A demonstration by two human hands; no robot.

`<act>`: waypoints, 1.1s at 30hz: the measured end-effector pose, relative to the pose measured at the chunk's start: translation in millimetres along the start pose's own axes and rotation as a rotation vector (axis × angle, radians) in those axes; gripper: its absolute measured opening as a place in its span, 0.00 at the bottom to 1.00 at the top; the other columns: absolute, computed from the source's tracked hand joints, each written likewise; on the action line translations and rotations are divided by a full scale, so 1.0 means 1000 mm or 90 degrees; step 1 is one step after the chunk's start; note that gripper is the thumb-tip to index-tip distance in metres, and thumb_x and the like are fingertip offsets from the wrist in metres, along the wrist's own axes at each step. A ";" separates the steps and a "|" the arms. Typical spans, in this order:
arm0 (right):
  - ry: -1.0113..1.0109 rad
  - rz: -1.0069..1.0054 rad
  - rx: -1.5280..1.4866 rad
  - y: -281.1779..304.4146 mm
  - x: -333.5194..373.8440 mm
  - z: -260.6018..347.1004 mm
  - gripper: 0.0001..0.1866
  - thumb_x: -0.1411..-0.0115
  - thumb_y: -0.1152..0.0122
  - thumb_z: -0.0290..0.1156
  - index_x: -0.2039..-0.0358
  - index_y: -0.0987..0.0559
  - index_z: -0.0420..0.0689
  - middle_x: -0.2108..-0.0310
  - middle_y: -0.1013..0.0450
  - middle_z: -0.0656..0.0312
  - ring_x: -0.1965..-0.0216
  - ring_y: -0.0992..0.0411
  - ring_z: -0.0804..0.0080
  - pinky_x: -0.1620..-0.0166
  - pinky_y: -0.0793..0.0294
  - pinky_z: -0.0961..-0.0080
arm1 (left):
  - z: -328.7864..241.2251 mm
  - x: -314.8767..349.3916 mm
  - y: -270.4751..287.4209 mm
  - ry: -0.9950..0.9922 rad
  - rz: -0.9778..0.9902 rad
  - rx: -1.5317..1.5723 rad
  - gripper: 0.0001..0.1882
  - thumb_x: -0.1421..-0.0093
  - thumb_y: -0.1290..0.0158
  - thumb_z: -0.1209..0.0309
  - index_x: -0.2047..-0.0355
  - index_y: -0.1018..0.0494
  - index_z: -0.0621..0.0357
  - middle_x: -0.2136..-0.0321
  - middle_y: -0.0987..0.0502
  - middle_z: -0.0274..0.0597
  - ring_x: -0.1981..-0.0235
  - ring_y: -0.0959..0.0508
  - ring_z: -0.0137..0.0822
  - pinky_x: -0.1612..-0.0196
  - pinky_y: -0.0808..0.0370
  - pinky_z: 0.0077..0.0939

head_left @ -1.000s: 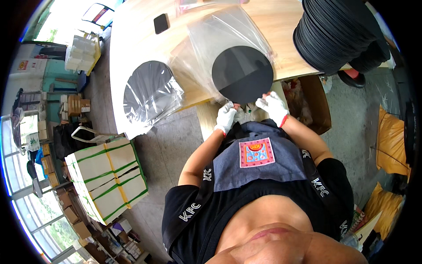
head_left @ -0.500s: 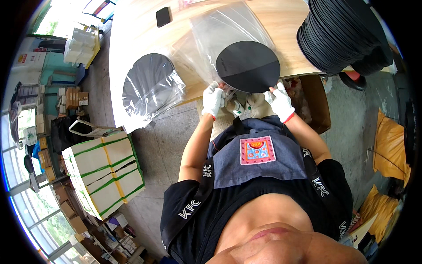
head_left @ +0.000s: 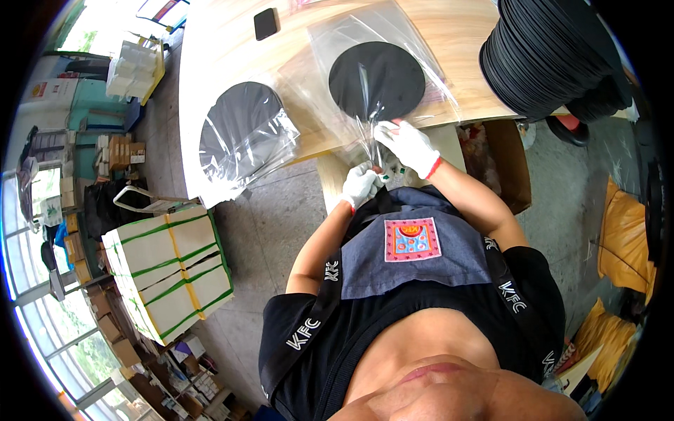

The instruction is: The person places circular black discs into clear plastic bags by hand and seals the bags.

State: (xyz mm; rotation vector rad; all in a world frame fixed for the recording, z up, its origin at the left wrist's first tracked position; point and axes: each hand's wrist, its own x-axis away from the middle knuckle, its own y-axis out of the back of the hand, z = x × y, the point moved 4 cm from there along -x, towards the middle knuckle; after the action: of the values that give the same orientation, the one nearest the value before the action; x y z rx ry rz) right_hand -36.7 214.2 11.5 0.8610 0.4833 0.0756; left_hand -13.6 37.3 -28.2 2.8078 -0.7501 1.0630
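A flat black disc lies at the table's front edge, with clear plastic film over it; bright creases run down its middle. That film is a clear plastic bag, drawn together toward me below the disc. My left hand, in a white glove, is closed on the bag's gathered end, just off the table edge. My right hand, also gloved, is at the disc's near edge, its fingers closed on the bunched film. To the left, a stack of black discs in clear bags overhangs the table edge.
A tall stack of black discs stands on the table at the right. A black phone lies at the far left. Below the table edge is an open cardboard box. A strapped white carton stands on the floor at left.
The disc has moved away from me and now lies beneath the film. My right hand has shifted left to the gathered film; my left hand has come nearer my body.
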 end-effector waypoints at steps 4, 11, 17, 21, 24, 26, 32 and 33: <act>-0.362 0.051 -0.798 -0.043 0.026 -0.019 0.19 0.34 0.52 0.32 0.45 0.34 0.38 0.55 0.26 0.57 0.56 0.26 0.72 0.55 0.24 0.79 | -0.014 0.002 0.020 -0.027 -0.091 0.021 0.14 0.40 0.53 0.70 0.56 0.29 0.62 0.79 0.25 0.37 0.86 0.29 0.27 0.83 0.30 0.20; -0.420 0.288 -0.540 0.004 0.017 0.022 0.15 0.35 0.52 0.40 0.59 0.23 0.42 0.77 0.26 0.64 0.78 0.30 0.81 0.74 0.30 0.81 | -0.007 0.004 0.043 -0.043 -0.177 0.058 0.14 0.39 0.52 0.65 0.60 0.25 0.61 0.68 0.20 0.42 0.82 0.25 0.28 0.79 0.26 0.21; -0.138 0.211 -0.048 -0.016 -0.003 0.040 0.11 0.38 0.51 0.41 0.63 0.22 0.53 0.71 0.23 0.57 0.71 0.24 0.59 0.68 0.27 0.62 | 0.000 0.007 0.051 -0.035 -0.149 0.059 0.16 0.36 0.50 0.62 0.57 0.26 0.63 0.66 0.19 0.43 0.82 0.25 0.28 0.79 0.26 0.20; -0.104 0.274 0.090 -0.028 -0.014 0.059 0.12 0.37 0.55 0.43 0.63 0.24 0.54 0.72 0.22 0.60 0.69 0.23 0.58 0.67 0.27 0.60 | -0.003 0.015 0.051 -0.031 -0.148 0.070 0.15 0.36 0.52 0.63 0.59 0.26 0.63 0.67 0.20 0.43 0.81 0.25 0.28 0.78 0.26 0.20; -0.116 0.298 0.103 -0.048 -0.019 0.052 0.11 0.38 0.56 0.42 0.62 0.26 0.55 0.74 0.23 0.60 0.71 0.23 0.58 0.70 0.27 0.59 | -0.007 0.014 0.049 -0.062 -0.123 0.095 0.14 0.37 0.54 0.65 0.61 0.25 0.63 0.67 0.19 0.43 0.81 0.25 0.28 0.78 0.26 0.21; -0.026 0.294 0.166 -0.045 -0.023 0.059 0.11 0.38 0.56 0.41 0.62 0.26 0.54 0.76 0.24 0.58 0.73 0.23 0.58 0.73 0.27 0.60 | -0.002 0.012 0.052 -0.056 -0.129 0.096 0.13 0.38 0.57 0.70 0.61 0.25 0.63 0.66 0.19 0.45 0.81 0.25 0.28 0.78 0.26 0.20; -0.481 0.134 -0.817 0.008 0.010 0.013 0.05 0.39 0.45 0.28 0.63 0.27 0.42 0.71 0.26 0.63 0.75 0.28 0.76 0.74 0.28 0.78 | 0.028 0.006 0.064 -0.106 -0.127 0.182 0.13 0.38 0.53 0.67 0.63 0.25 0.64 0.72 0.19 0.44 0.84 0.26 0.26 0.82 0.29 0.18; -0.513 -0.072 -0.818 0.047 0.027 -0.012 0.07 0.37 0.46 0.33 0.68 0.26 0.44 0.75 0.28 0.66 0.78 0.30 0.78 0.75 0.30 0.79 | 0.003 0.025 0.054 -0.109 -0.188 0.124 0.13 0.38 0.50 0.65 0.66 0.24 0.64 0.75 0.20 0.43 0.86 0.27 0.26 0.83 0.30 0.17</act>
State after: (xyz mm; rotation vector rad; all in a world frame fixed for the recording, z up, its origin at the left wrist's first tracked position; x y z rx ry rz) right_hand -12.2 260.3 29.4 -0.4285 -0.3105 -0.0706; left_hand -20.0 -21.7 -21.3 3.0742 -0.2347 0.8978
